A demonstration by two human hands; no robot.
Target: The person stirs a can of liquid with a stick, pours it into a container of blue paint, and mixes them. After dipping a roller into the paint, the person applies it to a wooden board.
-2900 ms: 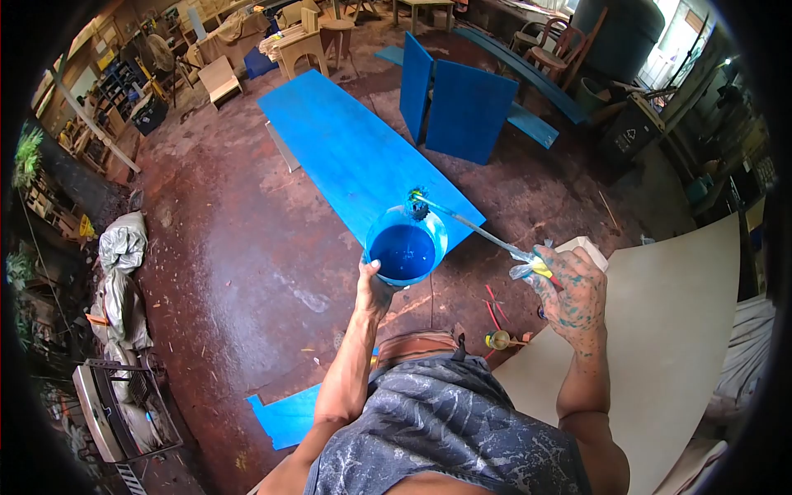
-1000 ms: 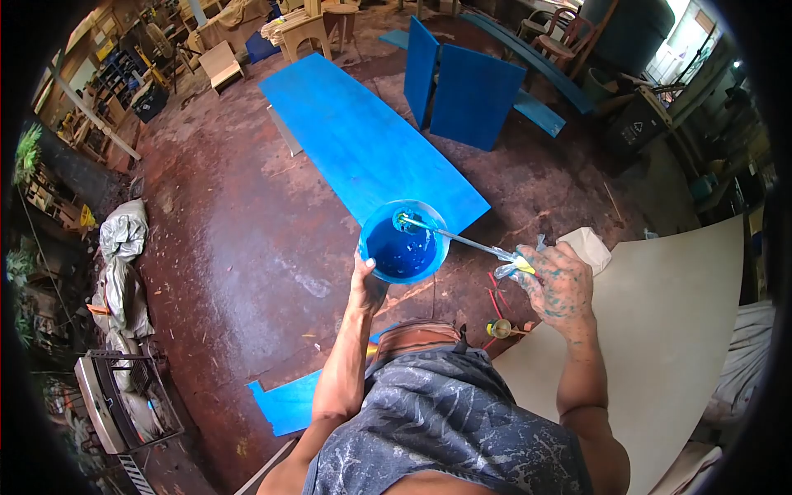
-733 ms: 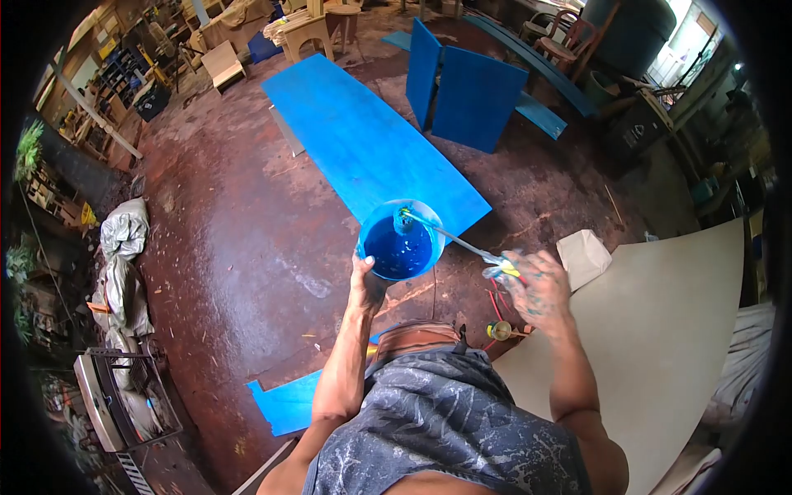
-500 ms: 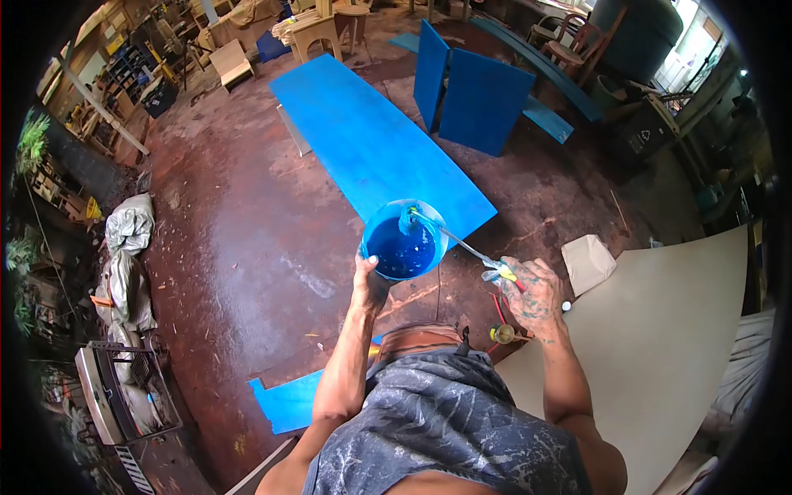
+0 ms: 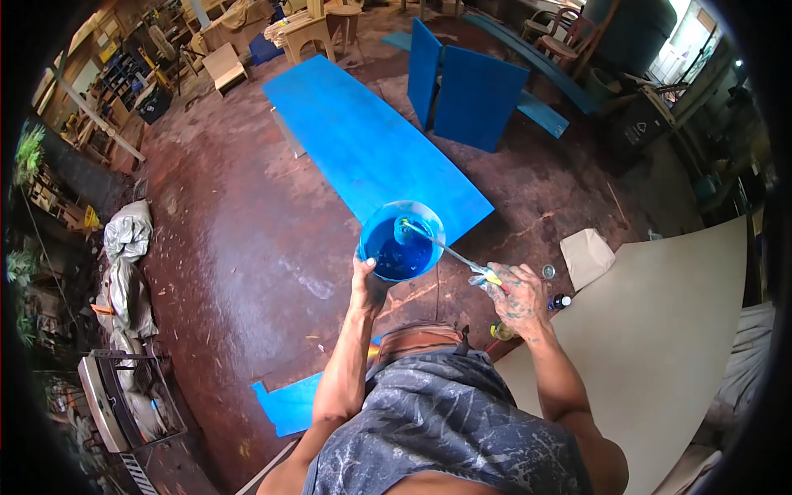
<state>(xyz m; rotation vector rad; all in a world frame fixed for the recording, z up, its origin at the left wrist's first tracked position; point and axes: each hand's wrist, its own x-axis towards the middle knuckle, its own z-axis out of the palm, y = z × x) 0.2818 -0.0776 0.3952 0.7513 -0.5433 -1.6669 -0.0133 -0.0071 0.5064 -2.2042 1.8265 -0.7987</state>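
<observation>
My left hand (image 5: 368,285) grips a round tub of blue paint (image 5: 388,262) by its near left side, with the thumb on the rim. Paint-stained, my right hand (image 5: 521,299) is wrapped round the handle of a long thin tool (image 5: 450,250). The tool's head, coated in blue, is inside the tub near its upper middle; its exact shape is hard to make out. Just beyond the tub lies a long blue board (image 5: 371,140), raised on a support.
Two blue panels (image 5: 478,99) stand upright beyond the board. A large pale sheet (image 5: 660,330) lies at the right, near a beige bag (image 5: 586,257) and small containers. Silvery sacks (image 5: 128,231) and a metal-framed item (image 5: 107,404) are at the left. Chairs (image 5: 565,37) stand at the back.
My right hand has moved left, nearer the tub, and the tool's head has shifted left and slightly down within it. Small containers beside my right hand now show more.
</observation>
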